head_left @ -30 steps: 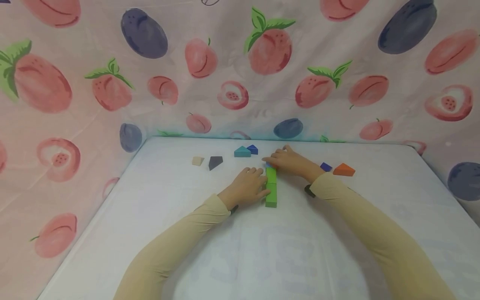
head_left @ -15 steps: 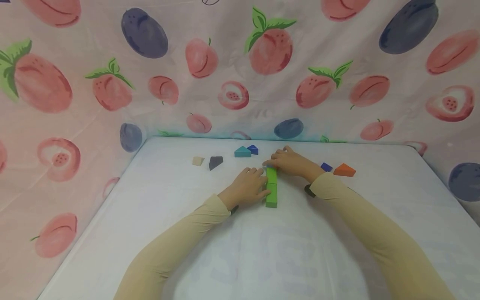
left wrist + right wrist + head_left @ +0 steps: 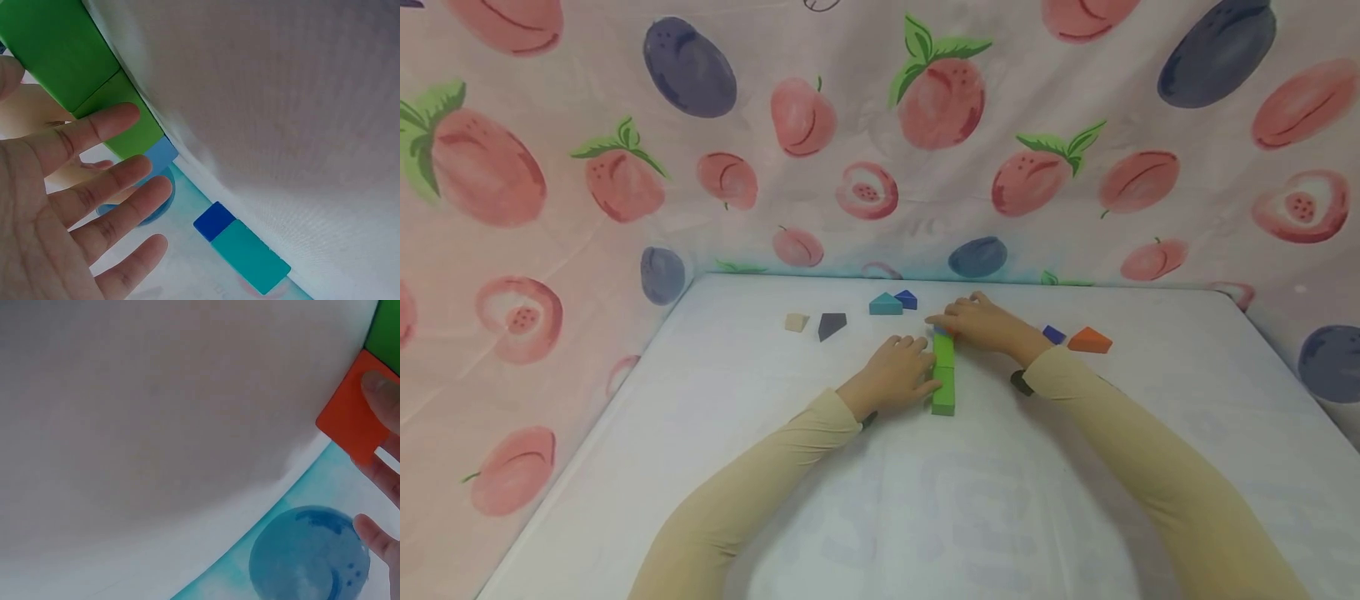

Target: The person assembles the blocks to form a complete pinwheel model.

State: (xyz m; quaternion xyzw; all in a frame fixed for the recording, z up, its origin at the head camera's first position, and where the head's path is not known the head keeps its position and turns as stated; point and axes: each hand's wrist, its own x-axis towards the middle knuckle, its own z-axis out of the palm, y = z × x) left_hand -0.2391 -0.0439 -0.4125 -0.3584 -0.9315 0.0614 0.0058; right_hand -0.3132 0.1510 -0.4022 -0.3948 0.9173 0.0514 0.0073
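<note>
Two bright green blocks stand end to end on the white table, the near one [image 3: 943, 396] and the far one [image 3: 944, 352]. A light blue block [image 3: 161, 155] continues the row at its far end. My left hand [image 3: 891, 371] lies along the row's left side, fingers fairly straight and spread, the index fingertip over the far green block in the left wrist view. At the far end, my right hand [image 3: 981, 323] pinches an orange block [image 3: 350, 415] between thumb and fingers. That block sits right against the green one and is mostly hidden by the hand in the head view.
Behind the row are a teal triangular block [image 3: 886, 306] and a dark blue one [image 3: 907, 299]. To the left lie a dark grey block [image 3: 831, 325] and a beige block [image 3: 795, 322]. On the right are a blue block [image 3: 1054, 334] and an orange-red block [image 3: 1088, 340]. Fruit-print cloth [image 3: 925, 192] hangs behind.
Both hands stay at the row of blocks. My right hand shifts very slightly at the far end, and a bit more of the light blue block shows than half a second ago.
</note>
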